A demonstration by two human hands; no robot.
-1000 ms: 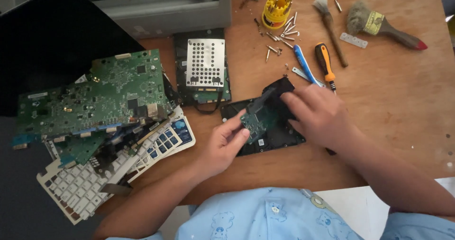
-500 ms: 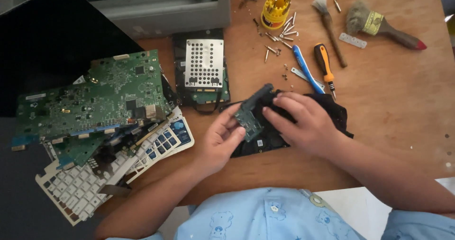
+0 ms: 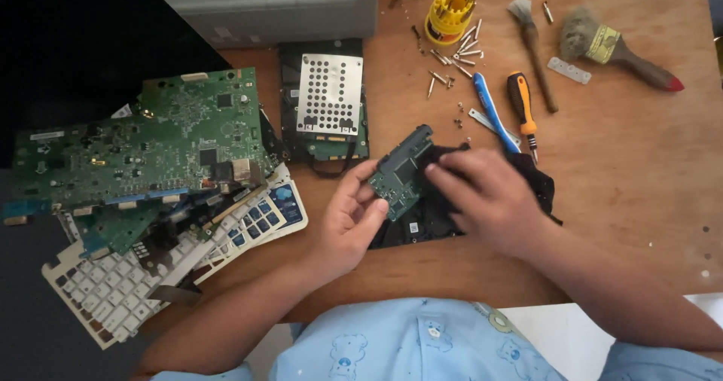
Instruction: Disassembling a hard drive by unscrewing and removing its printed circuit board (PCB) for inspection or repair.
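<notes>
A small green circuit board (image 3: 401, 173) is tilted up above a black plastic part (image 3: 422, 223) lying on the wooden table (image 3: 633, 185). My left hand (image 3: 352, 217) grips the board's lower left edge between thumb and fingers. My right hand (image 3: 488, 198) covers the board's right side and most of the black part, with its fingertips on the board. How the board and the black part are joined is hidden under my right hand.
A large green circuit board (image 3: 143, 147) lies over a white keypad (image 3: 135, 275) at left. A perforated metal drive (image 3: 329, 99) sits beyond my hands. An orange screwdriver (image 3: 522, 108), a blue tool (image 3: 493, 114), loose screws (image 3: 452, 65), a yellow bit holder (image 3: 449, 10) and two brushes (image 3: 610, 46) lie far right.
The small green board has been lifted and tilted up off the black part. My right hand slid over the black part's right side, and my left hand shifted to the board's edge.
</notes>
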